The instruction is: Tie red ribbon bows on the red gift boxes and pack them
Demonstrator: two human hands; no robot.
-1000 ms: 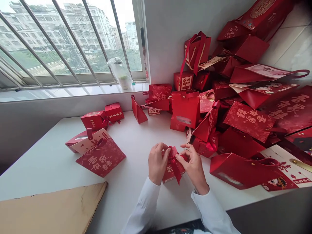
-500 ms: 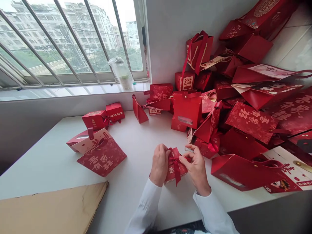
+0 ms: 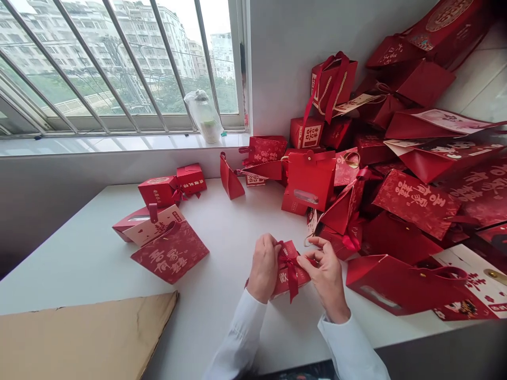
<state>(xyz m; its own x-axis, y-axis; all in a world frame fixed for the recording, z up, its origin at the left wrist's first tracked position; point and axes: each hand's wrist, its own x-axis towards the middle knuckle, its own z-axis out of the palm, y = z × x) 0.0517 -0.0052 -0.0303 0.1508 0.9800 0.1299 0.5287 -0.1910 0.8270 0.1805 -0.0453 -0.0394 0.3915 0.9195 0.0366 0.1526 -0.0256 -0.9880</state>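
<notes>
One small red gift box (image 3: 301, 273) lies on the white counter (image 3: 222, 227), just in front of the person and between the left hand (image 3: 263, 266) and the right hand (image 3: 325, 277). Compared with half a second earlier, the hands stand slightly further apart, and a red satin ribbon (image 3: 290, 266) shows more clearly as a bow on the box, with one tail hanging over its near side. The whole scene also sits a little further right in view.

The box is glossy red with pale printed characters on its side, and the ribbon crosses its top. The left hand is closed over the box's left end, with its fingertips at the ribbon. The right hand is partly open, thumb and forefinger curved in toward the bow; whether they are pinching the ribbon cannot be told. White shirt cuffs cover both wrists.

To the right, a large heap of red paper gift bags (image 3: 412, 203) and boxes rises against the wall. To the left are two small red boxes (image 3: 155, 191) and a red printed card (image 3: 170, 252). A brown cardboard sheet (image 3: 79, 338) lies at the counter's near edge, below a barred window (image 3: 119, 63).
</notes>
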